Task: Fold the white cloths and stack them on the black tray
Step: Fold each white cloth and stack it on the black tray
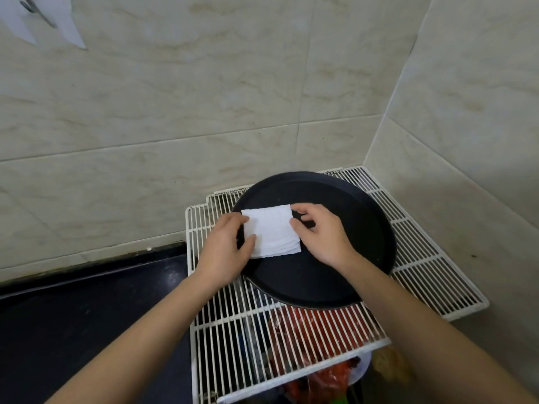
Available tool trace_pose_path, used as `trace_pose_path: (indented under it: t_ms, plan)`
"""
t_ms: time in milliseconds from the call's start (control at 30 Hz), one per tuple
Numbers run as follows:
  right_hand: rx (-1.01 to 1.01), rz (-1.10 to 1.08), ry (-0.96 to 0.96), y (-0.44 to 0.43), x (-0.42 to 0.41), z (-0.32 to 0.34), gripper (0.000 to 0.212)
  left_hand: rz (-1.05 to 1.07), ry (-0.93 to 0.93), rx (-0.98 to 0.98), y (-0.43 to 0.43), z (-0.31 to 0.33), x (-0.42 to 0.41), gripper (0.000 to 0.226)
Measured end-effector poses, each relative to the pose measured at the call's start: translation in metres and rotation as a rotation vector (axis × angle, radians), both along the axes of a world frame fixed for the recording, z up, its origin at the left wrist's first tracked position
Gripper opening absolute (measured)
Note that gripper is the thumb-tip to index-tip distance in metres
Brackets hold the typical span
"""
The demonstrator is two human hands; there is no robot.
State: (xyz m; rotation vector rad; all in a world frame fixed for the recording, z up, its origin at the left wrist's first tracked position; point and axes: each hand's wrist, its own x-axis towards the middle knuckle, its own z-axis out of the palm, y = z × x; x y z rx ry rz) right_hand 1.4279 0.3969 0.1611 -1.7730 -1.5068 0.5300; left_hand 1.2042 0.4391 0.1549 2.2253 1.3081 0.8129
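Note:
A folded white cloth, a small layered rectangle, lies on the left half of the round black tray. My left hand pinches the cloth's left edge between thumb and fingers. On the other side, my right hand has its fingertips on the cloth's right edge, with the palm over the tray's middle. Both hands touch the cloth from opposite sides. No other white cloth is in view.
The tray rests on a white wire rack set in the corner of tiled walls. Red packaging shows under the rack. A black countertop lies to the left.

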Motion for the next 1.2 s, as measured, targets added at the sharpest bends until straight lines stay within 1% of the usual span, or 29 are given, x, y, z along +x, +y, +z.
trace_pose_path:
  t_ms: [67, 133, 167, 200, 300, 400, 467, 500, 600, 700, 800, 900, 967, 1033, 1200]
  plan:
    - [0.071, 0.14, -0.244, -0.013, -0.001, -0.002, 0.032, -0.101, 0.14, 0.142, -0.01, -0.004, -0.008, 0.031]
    - [0.076, 0.233, -0.471, -0.023, -0.002, -0.009, 0.031, -0.158, 0.234, 0.248, -0.014, -0.011, -0.012, 0.019]
    - [0.082, 0.254, -0.545, -0.027, -0.001, -0.014, 0.03, -0.169, 0.261, 0.288, -0.016, -0.014, -0.013, 0.015]
    - [0.101, 0.257, -0.574, -0.03, -0.001, -0.019, 0.029, -0.165, 0.273, 0.312, -0.018, -0.017, -0.013, 0.012]
    - [0.138, 0.23, -0.545, -0.033, -0.002, -0.025, 0.026, -0.138, 0.265, 0.318, -0.021, -0.019, -0.01, 0.007]
    - [0.06, 0.249, -0.588, -0.033, -0.002, -0.019, 0.031, -0.131, 0.332, 0.291, -0.021, -0.017, -0.009, 0.013]
    - [0.046, 0.249, -0.623, -0.037, 0.0, -0.01, 0.036, -0.122, 0.347, 0.297, -0.025, -0.012, -0.012, 0.017]
    - [0.059, 0.228, -0.631, -0.041, 0.001, -0.005, 0.039, -0.098, 0.356, 0.329, -0.028, -0.008, -0.015, 0.021]
    - [0.117, 0.122, -0.675, -0.054, 0.002, 0.014, 0.05, 0.036, 0.413, 0.454, -0.043, 0.013, -0.03, 0.043]
    - [0.129, 0.082, -0.761, -0.068, -0.003, 0.033, 0.064, 0.203, 0.468, 0.466, -0.062, 0.037, -0.048, 0.061]
    - [0.152, 0.083, -0.776, -0.086, -0.014, 0.044, 0.073, 0.338, 0.446, 0.452, -0.101, 0.049, -0.066, 0.069]
    - [0.232, 0.156, -0.726, -0.108, -0.041, 0.043, 0.078, 0.478, 0.424, 0.418, -0.158, 0.046, -0.093, 0.074]
    - [0.266, 0.221, -0.682, -0.119, -0.067, 0.039, 0.079, 0.574, 0.457, 0.382, -0.197, 0.041, -0.116, 0.074]
    - [0.286, 0.303, -0.654, -0.134, -0.102, 0.032, 0.079, 0.668, 0.532, 0.332, -0.239, 0.035, -0.145, 0.076]
    - [0.305, 0.495, -0.636, -0.181, -0.201, 0.01, 0.08, 0.848, 0.802, 0.166, -0.337, 0.033, -0.235, 0.086]
